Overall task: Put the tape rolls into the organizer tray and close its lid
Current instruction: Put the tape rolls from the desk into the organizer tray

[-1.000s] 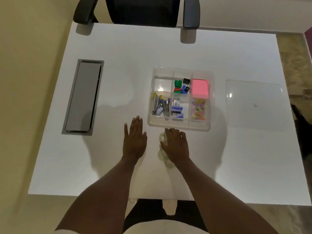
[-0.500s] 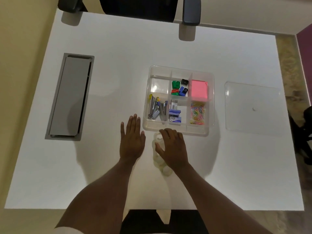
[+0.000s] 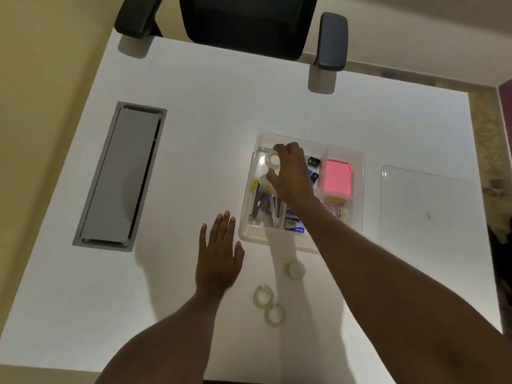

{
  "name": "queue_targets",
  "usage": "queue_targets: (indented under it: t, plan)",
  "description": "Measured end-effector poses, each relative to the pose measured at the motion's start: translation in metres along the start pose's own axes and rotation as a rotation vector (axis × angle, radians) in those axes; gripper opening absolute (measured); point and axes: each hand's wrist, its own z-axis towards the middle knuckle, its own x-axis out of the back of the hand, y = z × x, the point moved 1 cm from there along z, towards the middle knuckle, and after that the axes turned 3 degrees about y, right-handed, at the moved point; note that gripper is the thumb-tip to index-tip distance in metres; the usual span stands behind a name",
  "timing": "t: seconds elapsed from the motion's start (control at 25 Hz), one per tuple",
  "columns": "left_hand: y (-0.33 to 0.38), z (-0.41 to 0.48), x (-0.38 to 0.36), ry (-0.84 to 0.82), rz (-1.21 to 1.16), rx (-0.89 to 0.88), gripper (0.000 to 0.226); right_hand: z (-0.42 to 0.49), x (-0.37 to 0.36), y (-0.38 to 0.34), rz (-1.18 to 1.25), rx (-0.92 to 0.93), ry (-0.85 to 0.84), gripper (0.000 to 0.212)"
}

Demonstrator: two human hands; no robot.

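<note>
From the head camera, looking down, a white desk (image 3: pixel 194 134) carries a clear organizer tray (image 3: pixel 358 167) near its middle. The right hand (image 3: pixel 293 173) reaches over the tray's far-left compartment with its fingers curled around a clear tape roll (image 3: pixel 273 161), which sits at or just above that compartment; whether the roll touches the tray floor cannot be told. The left hand (image 3: pixel 219 259) lies flat and open on the desk, palm down with fingers spread, just beside the tray's near-left corner and holding nothing.

Three more tape rolls rest on the desk in front of the tray. One thicker roll (image 3: pixel 295 269) lies nearest the tray's front edge. Two flatter rolls, one (image 3: pixel 263 296) and the other (image 3: pixel 274 315), lie touching each other a little closer to the person.

Inside the tray are a pink pad of sticky notes (image 3: pixel 338 177) in a right-hand compartment, coloured paper clips (image 3: pixel 336 209) just in front of it, and metal staplers or staple removers (image 3: pixel 260 202) at the left front. The tray's clear lid (image 3: pixel 426 206) lies flat on the desk to the right, apart from the tray. A grey cable hatch (image 3: pixel 122 176) is set into the desk at the left, and a black office chair (image 3: pixel 249 20) stands at the far edge.
</note>
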Motion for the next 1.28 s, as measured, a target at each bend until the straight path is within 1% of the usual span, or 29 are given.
queue_targets:
  t: [0.12,0.24,0.48,0.6,0.76,0.96,1.12,1.28]
  plan:
    - [0.0,0.0,-0.003,0.002,-0.017,0.003,0.067,0.026,-0.012,0.002,-0.061,-0.032,-0.11,0.045]
    - [-0.001,0.0,-0.004,0.0,-0.005,0.007,0.067,0.038,-0.029,0.006,-0.128,-0.018,-0.154,0.037]
    - [0.0,0.0,-0.004,-0.002,0.007,0.018,0.066,0.046,-0.046,0.011,-0.101,-0.019,-0.105,0.032]
    - [0.002,0.0,-0.002,-0.001,0.007,0.016,0.066,0.033,-0.036,0.011,-0.14,0.043,-0.004,0.028]
    - [0.002,0.001,-0.001,0.004,0.017,0.008,0.066,-0.008,-0.021,0.007,-0.129,0.105,0.181,0.018]
    - [0.004,0.0,0.003,0.027,0.029,-0.016,0.065,-0.08,-0.02,0.008,-0.031,0.102,0.313,0.018]
    - [0.004,-0.002,0.004,0.057,0.046,-0.03,0.064,-0.149,-0.028,0.023,-0.035,0.047,0.323,0.017]
    - [0.004,-0.003,0.005,0.092,0.037,-0.037,0.063,-0.215,-0.044,0.048,-0.046,-0.075,0.218,0.022]
